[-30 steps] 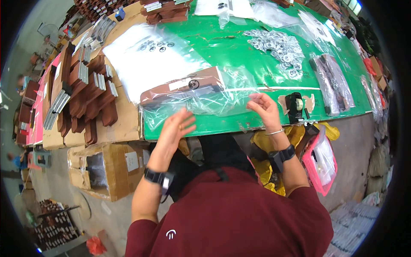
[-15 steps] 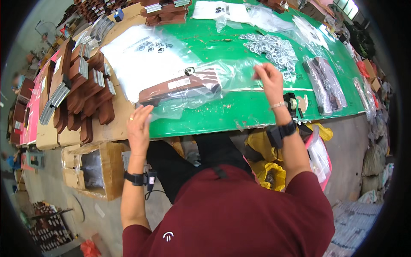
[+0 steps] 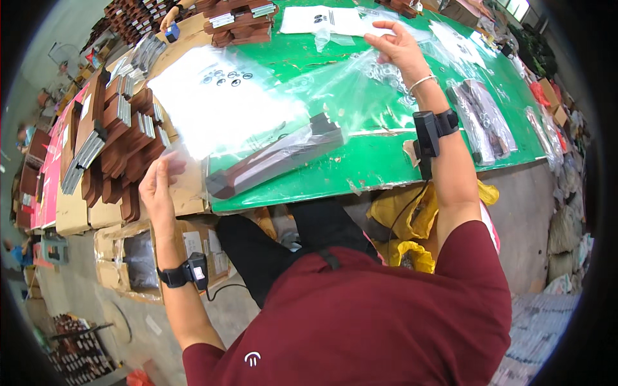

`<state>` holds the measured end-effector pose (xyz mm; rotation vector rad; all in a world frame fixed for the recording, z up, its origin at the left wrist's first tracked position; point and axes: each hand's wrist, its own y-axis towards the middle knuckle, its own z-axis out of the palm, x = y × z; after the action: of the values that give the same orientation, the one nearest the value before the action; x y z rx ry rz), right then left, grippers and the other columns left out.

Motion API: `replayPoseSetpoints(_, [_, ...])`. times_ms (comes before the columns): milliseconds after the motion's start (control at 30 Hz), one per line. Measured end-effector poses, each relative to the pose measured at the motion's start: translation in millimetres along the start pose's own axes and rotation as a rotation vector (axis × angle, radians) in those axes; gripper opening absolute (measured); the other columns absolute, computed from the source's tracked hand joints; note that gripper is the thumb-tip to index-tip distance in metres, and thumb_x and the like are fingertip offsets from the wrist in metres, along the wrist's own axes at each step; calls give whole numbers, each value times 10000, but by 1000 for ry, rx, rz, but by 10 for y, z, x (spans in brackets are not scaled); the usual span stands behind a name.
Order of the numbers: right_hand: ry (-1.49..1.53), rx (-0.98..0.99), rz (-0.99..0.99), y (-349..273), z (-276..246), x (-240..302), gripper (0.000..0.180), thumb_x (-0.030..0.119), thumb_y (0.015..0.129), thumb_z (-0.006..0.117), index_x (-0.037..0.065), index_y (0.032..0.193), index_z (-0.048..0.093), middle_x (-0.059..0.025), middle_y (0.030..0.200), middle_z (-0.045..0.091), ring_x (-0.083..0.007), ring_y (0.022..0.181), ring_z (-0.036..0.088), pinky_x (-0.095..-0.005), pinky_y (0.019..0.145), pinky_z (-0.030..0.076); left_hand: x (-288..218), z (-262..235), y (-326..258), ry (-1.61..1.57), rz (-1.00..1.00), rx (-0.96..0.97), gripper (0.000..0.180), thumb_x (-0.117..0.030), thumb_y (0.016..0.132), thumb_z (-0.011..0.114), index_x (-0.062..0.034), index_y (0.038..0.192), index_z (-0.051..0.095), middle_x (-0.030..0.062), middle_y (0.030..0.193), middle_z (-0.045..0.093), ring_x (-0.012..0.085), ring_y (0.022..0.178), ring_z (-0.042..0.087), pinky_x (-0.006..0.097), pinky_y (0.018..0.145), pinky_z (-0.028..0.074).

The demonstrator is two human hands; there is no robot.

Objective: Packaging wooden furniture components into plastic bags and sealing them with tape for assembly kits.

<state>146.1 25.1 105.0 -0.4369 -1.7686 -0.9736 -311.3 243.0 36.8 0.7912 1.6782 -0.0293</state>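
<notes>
Above the green table (image 3: 386, 161), a long clear plastic bag (image 3: 322, 96) is stretched between the person's two hands. The right hand (image 3: 399, 48) is raised over the far side of the table, thumb and fingers pinched on one crinkled, glossy end of the film. The left hand (image 3: 158, 183) hangs off the table's near-left corner, fingers curled round the other end, where the film goes thin and hard to trace. Inside the bag, low against the tabletop, lies a long brown wooden piece (image 3: 277, 157) with a pale strip along its top, slanting from the near edge up toward the middle. A black band sits on each wrist.

Behind the bag rests a white sheet (image 3: 219, 103) dotted with small dark rings. A heap of shiny metal rings (image 3: 386, 74) lies beneath the right hand, seen through the film. To the left, stacks of brown wooden blocks (image 3: 122, 141) with grey metal parts stand on cardboard boxes (image 3: 77, 212). On the right edge lie filled clear bags (image 3: 483, 119) of dark, elongated parts.
</notes>
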Motion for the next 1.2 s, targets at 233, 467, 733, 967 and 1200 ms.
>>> replayPoseSetpoints(233, [-114,5,-90,219,-78,-181,290,238,847,795,68,1065,706,48,705,614,-43,592,515,-210,546,429,117,43,327,-76,48,-15,319,-249,1051,521,-4,1026,724,11,910,718,51,789,582,214,689,402])
replayPoseSetpoints(467, [-302,-34,-146,-76,-210,-242,245,230,851,783,62,1012,706,38,684,589,-58,609,544,-229,565,450,257,274,321,-80,-205,-50,337,-369,1054,492,-123,907,670,10,947,744,69,864,646,225,681,453])
replayPoseSetpoints(733, [-534,-112,35,-1604,-399,-433,184,177,846,747,76,990,693,0,656,551,-107,613,530,-300,570,422,661,534,-463,-157,-294,-22,365,-307,1062,463,-6,936,626,67,843,655,155,822,648,328,763,540])
replayPoseSetpoints(967, [-800,-99,-16,-1902,-422,-130,197,162,906,690,67,1079,698,-78,911,682,-205,827,663,-334,704,508,-64,84,-644,599,123,511,304,-172,929,627,-11,1182,676,129,1126,709,239,1063,659,351,951,478])
replayPoseSetpoints(1200, [-378,302,-261,-1418,1019,-602,575,210,987,585,10,1490,388,-234,1480,462,-363,1346,483,-405,1089,409,46,1423,-150,275,435,445,260,-169,881,702,-129,1137,701,89,1089,696,302,1040,647,390,891,506])
